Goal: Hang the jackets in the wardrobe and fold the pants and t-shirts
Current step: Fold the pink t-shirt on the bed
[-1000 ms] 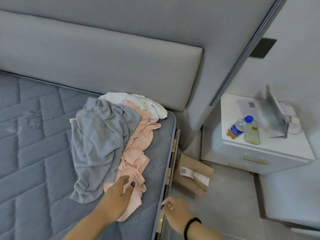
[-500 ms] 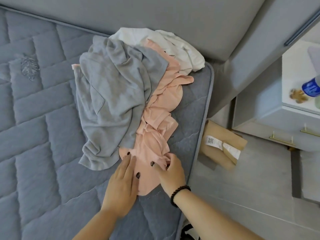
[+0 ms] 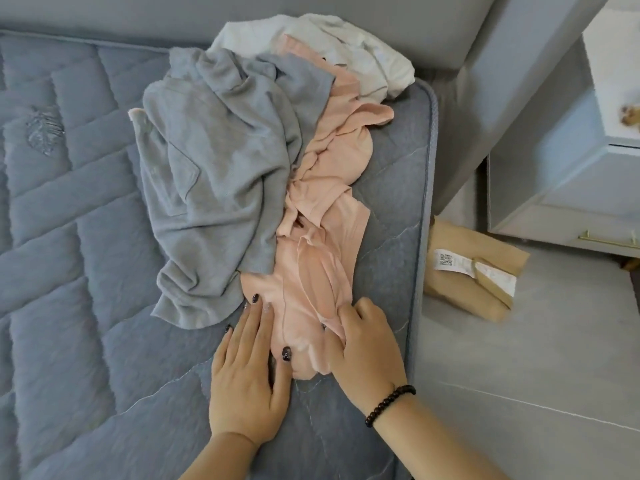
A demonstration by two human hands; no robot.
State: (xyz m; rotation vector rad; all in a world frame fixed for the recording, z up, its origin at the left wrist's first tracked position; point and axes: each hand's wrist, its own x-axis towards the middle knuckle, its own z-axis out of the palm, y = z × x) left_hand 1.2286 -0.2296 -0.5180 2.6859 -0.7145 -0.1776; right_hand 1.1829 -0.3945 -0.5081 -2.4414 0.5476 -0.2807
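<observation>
Crumpled peach-pink cotton garment [image 3: 322,216] lies on the grey quilted mattress [image 3: 86,271] near its right edge, under a grey knit top [image 3: 214,161]. Left hand [image 3: 247,372] lies flat, fingers straight on the near hem; right hand [image 3: 363,341] pinches the fabric, fingers curled.
</observation>
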